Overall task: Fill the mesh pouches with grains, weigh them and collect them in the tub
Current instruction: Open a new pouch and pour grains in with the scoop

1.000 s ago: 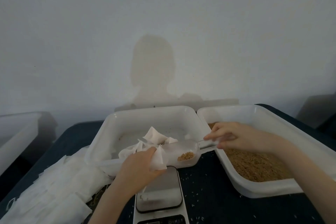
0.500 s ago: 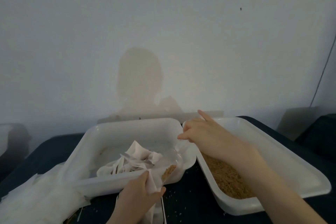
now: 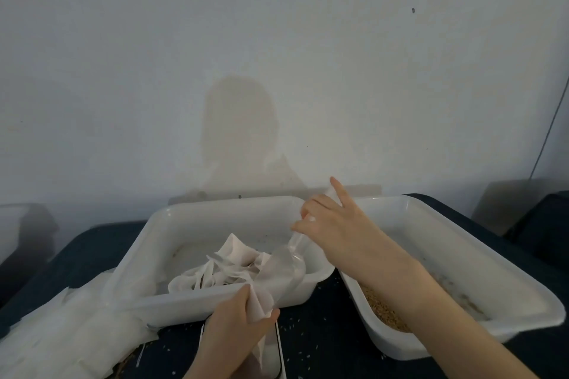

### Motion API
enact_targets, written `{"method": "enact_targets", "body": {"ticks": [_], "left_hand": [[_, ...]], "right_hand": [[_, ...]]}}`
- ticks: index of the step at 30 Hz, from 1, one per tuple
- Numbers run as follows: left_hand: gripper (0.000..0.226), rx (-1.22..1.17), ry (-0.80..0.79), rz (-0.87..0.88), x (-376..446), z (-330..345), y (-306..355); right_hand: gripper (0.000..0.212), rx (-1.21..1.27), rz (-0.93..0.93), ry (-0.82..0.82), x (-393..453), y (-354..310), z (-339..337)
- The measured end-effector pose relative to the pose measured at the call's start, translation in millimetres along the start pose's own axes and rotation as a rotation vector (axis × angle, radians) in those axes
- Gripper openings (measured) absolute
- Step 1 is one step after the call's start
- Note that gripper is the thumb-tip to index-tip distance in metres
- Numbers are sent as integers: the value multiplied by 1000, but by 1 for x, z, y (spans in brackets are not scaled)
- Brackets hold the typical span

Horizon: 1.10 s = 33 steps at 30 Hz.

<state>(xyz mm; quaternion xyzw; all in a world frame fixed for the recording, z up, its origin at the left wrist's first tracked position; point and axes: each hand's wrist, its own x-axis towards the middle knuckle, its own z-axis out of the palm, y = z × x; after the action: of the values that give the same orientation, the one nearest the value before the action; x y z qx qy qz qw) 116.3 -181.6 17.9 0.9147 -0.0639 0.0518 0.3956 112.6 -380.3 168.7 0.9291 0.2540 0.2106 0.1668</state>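
Note:
My left hand [image 3: 237, 326] pinches a white mesh pouch [image 3: 261, 301] by its mouth, just above the scale [image 3: 277, 357]. My right hand [image 3: 335, 221] grips the handle of a clear plastic scoop [image 3: 286, 264], which is tilted steeply with its mouth down at the pouch opening. No grains show inside the scoop. Behind the pouch stands the white tub [image 3: 172, 228] with several filled pouches [image 3: 215, 271] lying in it. To the right, a second white tub [image 3: 480, 258] holds brown grains [image 3: 385, 311].
A heap of flat empty pouches [image 3: 67, 326] lies at the left on the dark blue table [image 3: 320, 326]. Loose grains are scattered on the table between the tubs. Another pale container [image 3: 15, 224] sits at the far left edge. A white wall rises close behind.
The scoop has gone from level, with grains in it, to steeply tilted into the pouch, and the grains have left it. My right hand rose; the camera tipped upward.

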Motion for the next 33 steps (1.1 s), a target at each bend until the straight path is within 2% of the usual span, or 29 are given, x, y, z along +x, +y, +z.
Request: {"method": "enact_targets", "body": {"ticks": [2,6,8,11,14,17,19,23,26,29,33], "left_hand": [[27,-21,2,4,0,-4,-1],[23,-71,38,14,-2,-5,3],[25,-54,93,13,0,-3,5],[32,-41,103,11,2,1,7],[29,-14,84,3,2,3,7],[20,-35,49,-9,-1,4,6],[15,-38,22,-11,-1,4,6],[12,-46,10,-9,-2,4,8],[13,-43,2,-12,-3,4,8],[12,-40,-7,-19,-3,5,6],[14,-29,2,-34,-3,9,6]], "right_hand": [[67,90,23,-33,-9,12,14],[39,383,67,-110,-34,38,45],[36,490,136,-122,-49,49,59],[33,603,249,-79,-71,66,74],[31,623,418,-31,-92,84,85],[31,530,580,-81,-109,102,96],[32,355,661,-185,-119,111,102],[36,-31,721,-423,-130,123,108],[41,-248,718,-512,-130,127,110],[44,-313,697,-504,-117,126,112],[43,-206,654,-504,-94,127,127]]}}
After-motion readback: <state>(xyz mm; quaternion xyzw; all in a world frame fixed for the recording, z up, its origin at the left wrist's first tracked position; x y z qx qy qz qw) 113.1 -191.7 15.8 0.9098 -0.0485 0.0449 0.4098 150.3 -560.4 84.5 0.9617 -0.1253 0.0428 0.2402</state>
